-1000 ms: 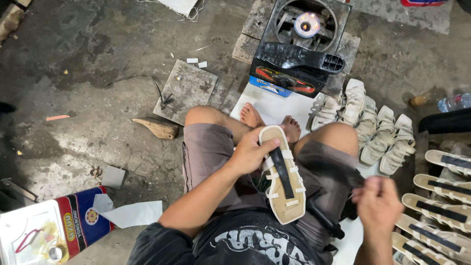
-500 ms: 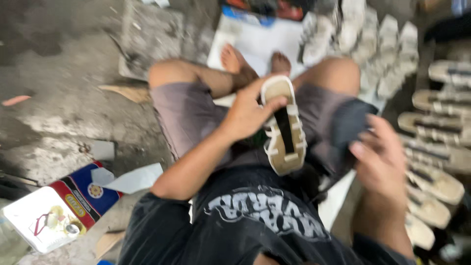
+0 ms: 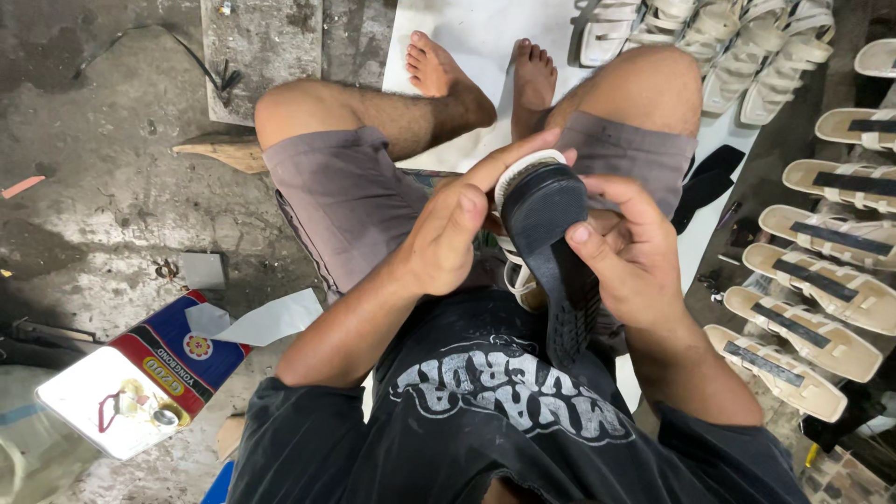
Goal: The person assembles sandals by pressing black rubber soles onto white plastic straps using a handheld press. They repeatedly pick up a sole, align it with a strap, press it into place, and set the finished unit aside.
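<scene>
centre of the frame, both hands are on one sandal (image 3: pixel 551 252), turned so its black ribbed sole faces up, pale straps hanging below it over the person's lap. left hand (image 3: pixel 448 238) wraps the sandal's left edge, forefinger stretched along the rim toward the top, thumb pressed on the side. right hand (image 3: pixel 625 252) grips the right edge, thumb flat on the black sole, fingers curled round behind. so both hands are closed on that sandal, held just above the grey shorts (image 3: pixel 345 201). bare feet (image 3: pixel 485 75) rest on a white sheet (image 3: pixel 485 33) at the top centre. down the right side of the frame, a row of beige soles with black strips (image 3: pixel 821 243) lies on the floor, and white strappy sandals (image 3: pixel 737 47) sit at the upper right. lower left, a flat tin with a red and blue side (image 3: pixel 140 383) sits on the concrete floor (image 3: pixel 93 121), a scrap of white paper (image 3: pixel 271 322) just beside it.
</scene>
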